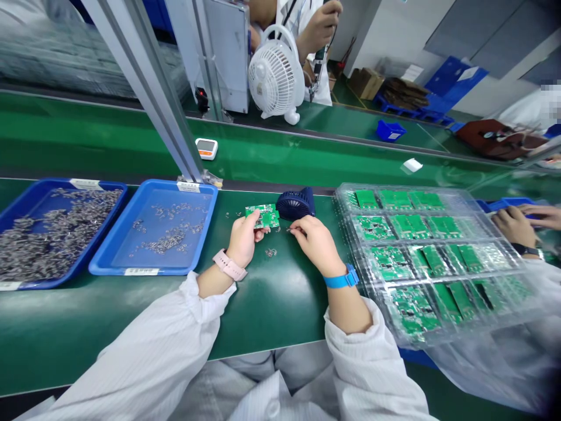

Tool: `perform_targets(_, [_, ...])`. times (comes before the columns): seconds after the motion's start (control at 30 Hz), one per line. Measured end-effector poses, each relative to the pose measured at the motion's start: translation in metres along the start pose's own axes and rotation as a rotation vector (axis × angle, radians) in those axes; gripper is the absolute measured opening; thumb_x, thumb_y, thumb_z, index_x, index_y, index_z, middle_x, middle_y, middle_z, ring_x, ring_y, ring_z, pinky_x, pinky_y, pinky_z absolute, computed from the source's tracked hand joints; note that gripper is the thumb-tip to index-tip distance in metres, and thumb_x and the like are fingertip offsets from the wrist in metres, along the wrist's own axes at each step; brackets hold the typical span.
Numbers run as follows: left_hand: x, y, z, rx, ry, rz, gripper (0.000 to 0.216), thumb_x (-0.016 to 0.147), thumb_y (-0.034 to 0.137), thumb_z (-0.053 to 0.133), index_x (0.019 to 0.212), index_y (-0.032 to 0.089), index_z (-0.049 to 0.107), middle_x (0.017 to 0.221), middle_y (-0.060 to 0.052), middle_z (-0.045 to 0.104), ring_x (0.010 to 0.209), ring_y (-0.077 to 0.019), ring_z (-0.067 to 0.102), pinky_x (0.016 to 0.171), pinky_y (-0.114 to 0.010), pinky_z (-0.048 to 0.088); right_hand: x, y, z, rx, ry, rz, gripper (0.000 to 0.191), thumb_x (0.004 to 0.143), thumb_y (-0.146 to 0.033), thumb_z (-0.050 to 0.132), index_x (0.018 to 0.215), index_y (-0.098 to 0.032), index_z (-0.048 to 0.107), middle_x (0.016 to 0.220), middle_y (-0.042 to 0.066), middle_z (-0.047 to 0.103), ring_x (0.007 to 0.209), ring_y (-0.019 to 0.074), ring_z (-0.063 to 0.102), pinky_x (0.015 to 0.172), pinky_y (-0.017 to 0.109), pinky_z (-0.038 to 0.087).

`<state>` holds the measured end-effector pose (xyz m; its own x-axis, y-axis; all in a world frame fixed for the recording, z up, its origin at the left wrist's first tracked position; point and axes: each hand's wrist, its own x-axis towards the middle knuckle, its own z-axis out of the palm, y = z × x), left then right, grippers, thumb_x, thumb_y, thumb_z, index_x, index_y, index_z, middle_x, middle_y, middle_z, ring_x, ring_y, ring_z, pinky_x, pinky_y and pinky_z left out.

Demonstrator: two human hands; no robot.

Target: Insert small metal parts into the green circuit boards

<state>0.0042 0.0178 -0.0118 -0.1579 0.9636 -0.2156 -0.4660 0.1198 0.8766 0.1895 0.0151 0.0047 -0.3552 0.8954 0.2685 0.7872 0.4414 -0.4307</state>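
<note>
My left hand (244, 238) grips a green circuit board (266, 216) by its left edge, thumb on top, above the green work table (263, 316). To the right of the board, my right hand (313, 241) has thumb and forefinger pinched on a small metal part (289, 230). A loose cluster of small metal parts (270, 252) lies on the table below the board. Just behind my right hand stands a dark blue small fan (295, 203).
Blue trays (153, 270) of small metal parts stand at the left. A clear compartment tray (344, 234) with several circuit boards lies at the right. Behind are a metal post (149, 88), a white fan (276, 76) and a person's hand (322, 26). Another person's hands (517, 225) work at far right.
</note>
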Motion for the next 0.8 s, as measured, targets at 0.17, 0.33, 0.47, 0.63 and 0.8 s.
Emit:
perform_targets(0.17, [-0.0004, 0.0004, 0.0001, -0.006, 0.004, -0.003, 0.034, 0.074, 0.043, 0.068, 0.061, 0.014, 0.057, 0.050, -0.002, 0.059, 0.038, -0.0054, 0.042, 0.038, -0.018, 0.027, -0.0016, -0.0017, 0.0017, -0.022, 0.004, -0.009, 0.011, 0.092, -0.017, 0.056, 0.088, -0.021, 0.065, 0.090, 0.005, 0.065, 0.091, 0.0205, 0.059, 0.081, 0.032, 0.045])
perform_targets(0.33, [-0.0006, 0.0014, 0.0013, 0.000, 0.012, -0.011, 0.034, 0.073, 0.043, 0.068, 0.062, 0.014, 0.056, 0.050, -0.002, 0.058, 0.038, -0.0056, 0.042, 0.038, -0.019, 0.028, -0.0020, -0.0033, 0.0032, -0.043, -0.001, 0.001, 0.012, 0.092, -0.018, 0.055, 0.088, -0.021, 0.065, 0.088, 0.005, 0.064, 0.088, 0.0205, 0.058, 0.079, 0.032, 0.045])
perform_targets(0.47, [-0.0008, 0.0013, 0.0013, 0.005, 0.009, -0.010, 0.034, 0.074, 0.044, 0.068, 0.062, 0.014, 0.055, 0.050, -0.001, 0.058, 0.038, -0.0056, 0.042, 0.038, -0.019, 0.028, -0.0016, -0.0037, 0.0037, -0.064, 0.006, -0.006, 0.012, 0.093, -0.019, 0.054, 0.089, -0.022, 0.065, 0.088, 0.006, 0.064, 0.089, 0.0215, 0.057, 0.080, 0.033, 0.045])
perform_targets(0.63, [-0.0013, 0.0014, 0.0011, 0.013, 0.007, -0.008, 0.034, 0.074, 0.045, 0.068, 0.063, 0.015, 0.055, 0.050, -0.001, 0.058, 0.039, -0.0057, 0.043, 0.038, -0.019, 0.028, -0.0016, -0.0035, 0.0063, -0.067, 0.019, 0.002, 0.012, 0.093, -0.020, 0.053, 0.090, -0.022, 0.065, 0.087, 0.006, 0.063, 0.088, 0.0218, 0.057, 0.080, 0.033, 0.045])
perform_targets(0.8, [-0.0015, 0.0019, 0.0015, 0.012, 0.013, -0.016, 0.035, 0.073, 0.045, 0.068, 0.062, 0.015, 0.054, 0.050, -0.002, 0.058, 0.039, -0.0057, 0.043, 0.039, -0.019, 0.028, -0.0019, -0.0046, 0.0067, -0.063, 0.056, 0.017, 0.013, 0.093, -0.019, 0.052, 0.091, -0.021, 0.064, 0.088, 0.006, 0.063, 0.087, 0.0219, 0.056, 0.079, 0.034, 0.044])
